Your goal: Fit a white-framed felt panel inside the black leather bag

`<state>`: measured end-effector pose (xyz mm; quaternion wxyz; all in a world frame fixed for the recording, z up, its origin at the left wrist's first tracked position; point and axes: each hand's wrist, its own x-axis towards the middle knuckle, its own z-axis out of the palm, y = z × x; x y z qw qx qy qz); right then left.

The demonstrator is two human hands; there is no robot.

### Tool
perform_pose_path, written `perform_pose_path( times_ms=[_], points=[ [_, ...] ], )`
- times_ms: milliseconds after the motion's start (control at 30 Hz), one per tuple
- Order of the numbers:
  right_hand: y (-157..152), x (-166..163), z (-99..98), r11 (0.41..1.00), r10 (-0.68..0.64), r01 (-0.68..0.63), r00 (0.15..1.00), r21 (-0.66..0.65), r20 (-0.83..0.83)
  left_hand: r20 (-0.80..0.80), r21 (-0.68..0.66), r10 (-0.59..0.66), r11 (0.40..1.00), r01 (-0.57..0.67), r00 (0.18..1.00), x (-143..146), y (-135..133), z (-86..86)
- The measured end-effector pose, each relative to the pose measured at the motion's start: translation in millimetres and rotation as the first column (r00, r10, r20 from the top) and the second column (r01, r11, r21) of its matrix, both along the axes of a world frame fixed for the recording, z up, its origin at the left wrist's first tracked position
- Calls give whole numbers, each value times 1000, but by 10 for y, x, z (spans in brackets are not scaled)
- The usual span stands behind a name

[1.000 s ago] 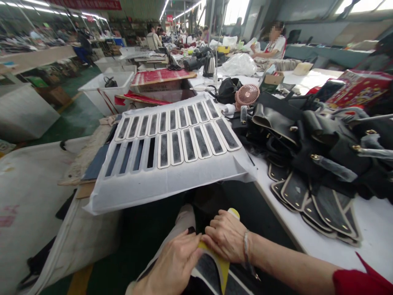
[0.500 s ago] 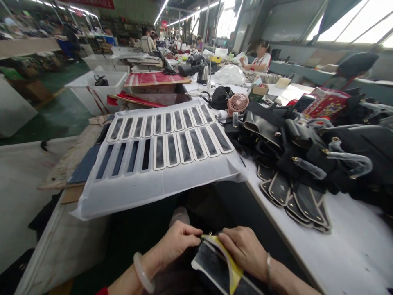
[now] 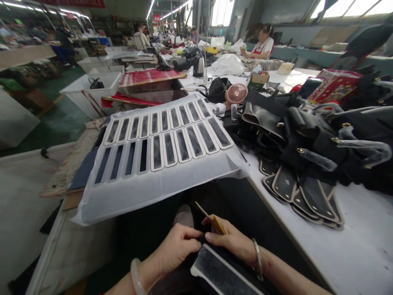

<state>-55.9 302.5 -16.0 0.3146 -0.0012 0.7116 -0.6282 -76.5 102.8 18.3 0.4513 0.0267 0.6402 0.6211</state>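
At the bottom centre, a black panel with a pale border (image 3: pixel 222 270) slants down to the right in front of me. My left hand (image 3: pixel 181 246) pinches the dark far edge of this piece, thumb against forefinger. Across from it, my right hand (image 3: pixel 233 239) rests at the same edge, closed around a stiff-looking yellow strip (image 3: pixel 217 224). One thin end of the strip points up and left; its exact kind is unclear. The hands are close together, and the fingertips hide the edge between them.
A white sheet (image 3: pixel 172 184) carries two rows of pale-bordered black strips (image 3: pixel 156 152). To the right lie black bags (image 3: pixel 316 143) with wrapped handles and a fanned stack of studded black flaps (image 3: pixel 316 196). A pink fan (image 3: pixel 236 95) and kettle (image 3: pixel 199 65) stand behind. Another person (image 3: pixel 262 47) sits farther back.
The yellow strip has come off the panel's surface and now sticks up from my right hand. My left hand still pinches near the same spot. The view has shifted slightly.
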Motion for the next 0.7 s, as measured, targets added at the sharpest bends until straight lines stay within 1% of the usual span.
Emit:
perform_pose_path(
  times_ms=[67,133,200,267,300,333,400,500,600,700],
  points=[
    [-56,-4,-18,998,20,-19,1000,52,-20,2,-12,4,1000,-4,1000,20,8,-32],
    [-95,-10,-11,994,73,-68,996,83,-57,-15,-47,-4,999,4,1000,44,11,-68],
    [-112,-14,9,983,135,-117,984,144,-117,-76,-125,-33,992,24,997,63,12,-99],
    [-117,-15,29,962,195,-151,963,228,-184,-171,-210,-52,978,15,984,68,10,-118],
    [-118,-12,36,950,222,-161,952,268,-213,-196,-223,-52,975,8,979,61,5,-122],
    [-120,-8,41,938,247,-171,940,302,-235,-198,-212,-51,977,8,979,48,-5,-124],
    [-128,4,47,919,284,-184,923,349,-261,-146,-139,-55,990,34,988,11,-35,-122],
    [-142,20,54,905,299,-182,915,384,-271,-85,-45,-90,995,86,992,-36,-86,-131],
    [-153,31,64,894,300,-170,914,414,-272,-90,-27,-81,997,79,993,-27,-91,-172],
    [-168,45,64,876,316,-162,905,455,-286,-114,-59,-55,997,49,992,6,-43,-201]
  ],
)
